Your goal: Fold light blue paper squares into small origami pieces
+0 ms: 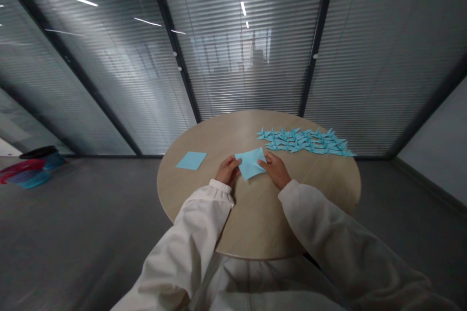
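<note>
The left hand [228,171] is seen at the middle of the tabletop [255,214], in a white sleeve [189,243]. Its fingers are closed on the left edge of a light blue paper [251,163], with the thumb laid on top. The paper is held between both hands, just above or on the tabletop; which of the two cannot be told. It is a single pale blue sheet, partly folded, with one corner pointing away from the person and a crease running across it. A lighter and a darker face are shown on either side of that crease. The right edge is gripped by the fingers of the right hand [276,170], likewise closed on it.

The tabletop is round, of light wood grain. On its left part a flat blue square sheet [191,160] is laid, well apart from the hands. On its far right part a group of folded blue paper figures [304,142] is set out in close rows, pointed tips touching or nearly so.

On the grey floor [91,228] at the far left, red and blue items [29,167] are noted; their kind cannot be made out. Behind the tabletop the room is closed off by glass partitions [237,58] in dark frames, with horizontal blinds lowered behind them. Ceiling light strips are reflected in the glass.
</note>
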A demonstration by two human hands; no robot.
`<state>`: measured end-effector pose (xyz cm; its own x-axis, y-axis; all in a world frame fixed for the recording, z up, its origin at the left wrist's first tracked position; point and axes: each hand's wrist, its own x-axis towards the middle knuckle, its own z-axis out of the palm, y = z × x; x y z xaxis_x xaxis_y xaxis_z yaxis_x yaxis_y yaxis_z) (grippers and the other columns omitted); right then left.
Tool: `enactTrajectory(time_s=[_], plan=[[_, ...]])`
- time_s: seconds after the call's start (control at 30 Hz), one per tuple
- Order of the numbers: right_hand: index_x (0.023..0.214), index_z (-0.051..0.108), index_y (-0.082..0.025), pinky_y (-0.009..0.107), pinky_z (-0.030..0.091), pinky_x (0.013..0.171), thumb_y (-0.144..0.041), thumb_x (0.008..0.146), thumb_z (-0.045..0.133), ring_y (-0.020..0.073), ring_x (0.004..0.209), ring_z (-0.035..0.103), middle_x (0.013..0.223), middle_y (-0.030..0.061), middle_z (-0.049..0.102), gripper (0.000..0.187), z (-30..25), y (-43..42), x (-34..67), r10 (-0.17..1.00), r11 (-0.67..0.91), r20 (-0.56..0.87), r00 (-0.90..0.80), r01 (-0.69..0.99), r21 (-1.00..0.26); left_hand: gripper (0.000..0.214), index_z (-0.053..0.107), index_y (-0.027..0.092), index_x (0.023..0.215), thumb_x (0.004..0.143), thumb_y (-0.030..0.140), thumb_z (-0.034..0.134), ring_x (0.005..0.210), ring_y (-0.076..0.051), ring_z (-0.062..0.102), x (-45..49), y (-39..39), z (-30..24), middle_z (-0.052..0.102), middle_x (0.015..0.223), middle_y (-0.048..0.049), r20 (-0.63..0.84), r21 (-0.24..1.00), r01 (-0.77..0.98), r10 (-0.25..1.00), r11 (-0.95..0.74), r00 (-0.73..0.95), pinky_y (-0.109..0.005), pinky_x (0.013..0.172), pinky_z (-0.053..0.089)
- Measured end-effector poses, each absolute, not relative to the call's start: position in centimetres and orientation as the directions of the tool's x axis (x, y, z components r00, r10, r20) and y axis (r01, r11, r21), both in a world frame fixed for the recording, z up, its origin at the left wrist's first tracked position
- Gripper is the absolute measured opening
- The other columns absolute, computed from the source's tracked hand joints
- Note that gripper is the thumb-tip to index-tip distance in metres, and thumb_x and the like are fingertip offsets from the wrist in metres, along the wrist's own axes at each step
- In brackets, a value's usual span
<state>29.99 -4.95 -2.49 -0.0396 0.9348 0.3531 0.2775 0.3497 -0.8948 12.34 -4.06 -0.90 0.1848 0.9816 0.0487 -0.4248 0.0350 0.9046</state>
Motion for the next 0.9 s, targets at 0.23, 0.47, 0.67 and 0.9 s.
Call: enactTrajectory(time_s=[0.23,0.47,0.67,0.9], plan=[[0.112,0.048,-0.026,0.031,0.049,0.066,-0.027,0.078,0.056,0.0170,0.066,0.061,0.077,0.0005,0.067,0.035,-1.7,-6.2,29.6,0.928,0.365,0.371,-0.039,0.299,-0.882,0.044,0.063,0.010,0.082,0.047,0.031,0.081,0.063,-0.016,0.061,12.5,-3.8,-1.7,0.068,0.075,-0.0075,0.061,0.965,-0.262,0.983,-0.014,0.174,-0.031,0.063,0.050],[0.131,0.031,-0.024,0.031,0.049,0.073,-0.026,0.081,0.052,0.0162,0.075,0.062,0.087,0.0032,0.064,0.054,-1.1,-6.9,29.6,0.885,0.456,0.461,-0.063,0.307,-0.835,0.042,0.063,0.012,0.072,0.044,0.038,0.081,0.056,-0.014,0.058,11.6,-3.2,-1.5,0.066,0.065,-0.0035,0.059,0.972,-0.226,0.998,-0.066,-0.035,-0.028,0.057,0.048],[0.135,0.029,-0.024,0.032,0.048,0.080,-0.023,0.069,0.066,0.0193,0.103,0.053,0.115,0.0092,0.054,0.076,-0.6,-7.4,29.3,0.818,0.575,0.537,-0.207,0.279,-0.769,0.045,0.063,0.011,0.071,0.041,0.038,0.082,0.060,-0.016,0.060,10.9,-2.5,-1.8,0.066,0.065,-0.0046,0.059,0.944,-0.310,0.984,-0.109,-0.168,-0.030,0.063,0.049],[0.100,0.063,-0.022,0.032,0.044,0.086,-0.014,0.076,0.059,0.0168,0.093,0.054,0.100,0.0055,0.057,0.026,-1.0,-7.0,29.6,0.722,0.684,0.647,-0.245,0.399,-0.612,0.046,0.063,0.009,0.077,0.044,0.034,0.082,0.062,-0.015,0.061,11.6,-2.6,-2.2,0.067,0.071,-0.0067,0.047,0.937,-0.348,0.999,-0.039,0.015,-0.031,0.068,0.049]])
